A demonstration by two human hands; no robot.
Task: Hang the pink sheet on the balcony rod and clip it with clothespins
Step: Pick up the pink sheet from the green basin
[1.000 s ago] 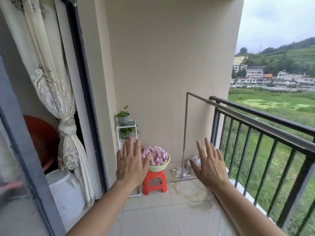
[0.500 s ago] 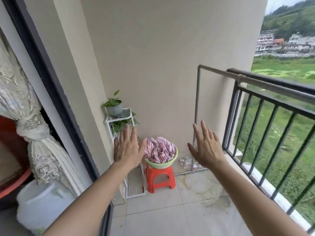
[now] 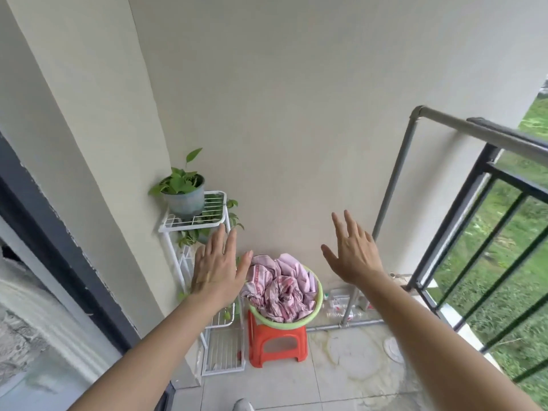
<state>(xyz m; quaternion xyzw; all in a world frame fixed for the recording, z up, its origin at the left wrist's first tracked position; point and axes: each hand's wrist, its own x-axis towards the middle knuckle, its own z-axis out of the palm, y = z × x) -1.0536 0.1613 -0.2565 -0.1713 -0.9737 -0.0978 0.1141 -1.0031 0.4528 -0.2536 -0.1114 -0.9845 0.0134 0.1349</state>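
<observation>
The left hand [image 3: 218, 268] and right hand [image 3: 354, 256] are raised, fingers straight and spread, holding nothing. The crumpled pink sheet [image 3: 281, 289] lies heaped in a green plastic basin [image 3: 319, 302] on an orange stool [image 3: 277, 342] at the wall, between a white wire rack [image 3: 192, 225] and the grey metal rod [image 3: 462, 129]. Labels on the bottles [image 3: 338, 304] at its foot are too blurred to read.

Balcony corner, looking down. Left hand [image 3: 218, 269] and right hand [image 3: 354, 256] both raised, fingers straight and spread, holding nothing. Between them, lower: pink sheet [image 3: 281, 284] crumpled in a green basin [image 3: 283, 324], which sits on an orange stool [image 3: 277, 342]. Just beside the stool, a white wire rack [image 3: 192, 228] with a potted plant [image 3: 184, 191] on its top shelf. Grey rod [image 3: 462, 127] runs along the black railing [image 3: 474, 203], bare. Tiled floor [image 3: 355, 378] stained near the rod's post.
</observation>
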